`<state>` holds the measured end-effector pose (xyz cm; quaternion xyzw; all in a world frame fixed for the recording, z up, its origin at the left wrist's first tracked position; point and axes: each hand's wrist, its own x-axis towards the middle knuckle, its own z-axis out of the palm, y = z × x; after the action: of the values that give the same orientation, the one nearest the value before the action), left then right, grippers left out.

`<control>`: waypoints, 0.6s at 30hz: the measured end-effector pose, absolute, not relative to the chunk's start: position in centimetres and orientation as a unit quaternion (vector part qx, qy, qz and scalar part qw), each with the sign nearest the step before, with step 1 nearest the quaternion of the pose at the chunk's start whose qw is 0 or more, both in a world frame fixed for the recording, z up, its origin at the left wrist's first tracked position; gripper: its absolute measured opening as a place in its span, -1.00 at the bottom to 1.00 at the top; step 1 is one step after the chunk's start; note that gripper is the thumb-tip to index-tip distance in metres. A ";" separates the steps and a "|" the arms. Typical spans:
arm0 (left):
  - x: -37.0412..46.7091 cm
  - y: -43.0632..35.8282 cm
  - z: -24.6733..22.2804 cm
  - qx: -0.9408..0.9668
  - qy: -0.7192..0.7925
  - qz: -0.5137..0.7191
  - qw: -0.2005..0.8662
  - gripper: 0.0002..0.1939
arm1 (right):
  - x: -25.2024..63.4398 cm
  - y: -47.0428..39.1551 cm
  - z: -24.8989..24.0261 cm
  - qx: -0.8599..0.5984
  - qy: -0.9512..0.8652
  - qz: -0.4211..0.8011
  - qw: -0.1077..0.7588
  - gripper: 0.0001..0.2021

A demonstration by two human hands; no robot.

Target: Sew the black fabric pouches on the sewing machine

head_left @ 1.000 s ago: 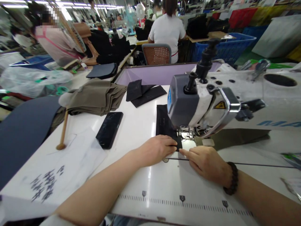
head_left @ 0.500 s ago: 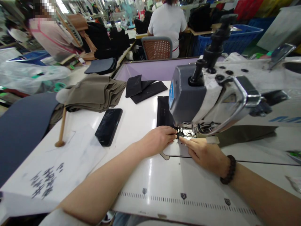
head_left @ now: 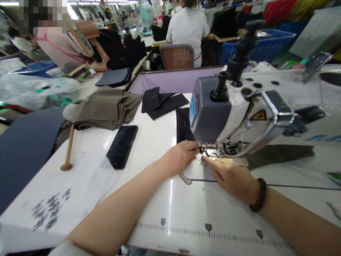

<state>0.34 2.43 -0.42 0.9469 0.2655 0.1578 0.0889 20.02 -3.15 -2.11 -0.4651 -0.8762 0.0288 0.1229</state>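
A black fabric piece (head_left: 182,124) with a small rectangular outline lies on the machine bed, its near end running under the sewing machine head (head_left: 209,110). My left hand (head_left: 179,159) has its fingers closed on the near end of this piece, left of the presser foot (head_left: 213,153). Just to the right, my right hand (head_left: 231,174) stretches its index finger to the fabric's edge by the foot, the other fingers loosely bent. The needle and the fabric under the fingertips are mostly hidden.
Two black fabric pieces (head_left: 166,106) lie behind. Left are a stack of olive fabric (head_left: 103,108), a phone (head_left: 122,146), a wooden stick (head_left: 69,149) and a paper with writing (head_left: 80,188). Olive cloth (head_left: 279,156) lies under the machine arm. People work beyond.
The view has shifted slightly. Both hands stay by the presser foot; less black fabric shows between their fingertips.
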 end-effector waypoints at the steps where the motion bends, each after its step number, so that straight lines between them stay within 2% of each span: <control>1: 0.3 2.4 -0.4 0.947 0.265 0.158 0.091 -0.78 | 20.0 -3.1 -2.1 -0.464 -0.877 0.033 0.123 -0.63; 8: 0.3 2.4 -0.3 0.949 0.272 0.139 0.083 -0.77 | 20.0 -3.1 -2.0 -0.463 -0.878 0.025 0.123 -0.63; 18: 0.4 -0.9 1.5 0.957 0.287 0.006 0.034 -0.72 | 20.5 -3.2 -2.7 -0.463 -0.875 0.035 0.139 -0.61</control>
<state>0.43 -0.92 1.49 0.9573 0.2870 0.0065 0.0338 20.48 -3.24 -2.66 -0.4632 -0.8746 0.0345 0.1388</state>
